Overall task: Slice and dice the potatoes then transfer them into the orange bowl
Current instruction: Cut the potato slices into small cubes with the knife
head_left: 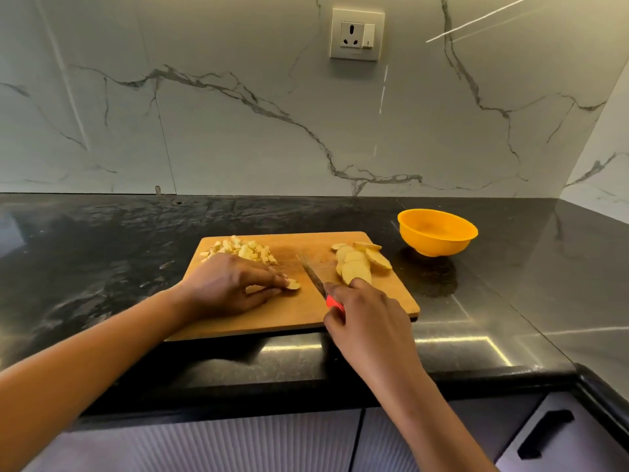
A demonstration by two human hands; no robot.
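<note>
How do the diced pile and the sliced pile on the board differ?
The diced pile is small cubes; the sliced pile is flat overlapping rounds. The diced pile sits at the board's far left, behind the left hand; the sliced pile sits on the right, nearer the bowl. Both are pale yellow potato on the board.

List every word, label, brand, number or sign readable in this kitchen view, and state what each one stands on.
No text here can be read.
Switch on the socket plate: a small dark mark, too small to read.
Socket plate, lower edge: a faint mark, perhaps a brand, too blurred to read.
Orange bowl, knife, cutting board: no print visible.
</note>
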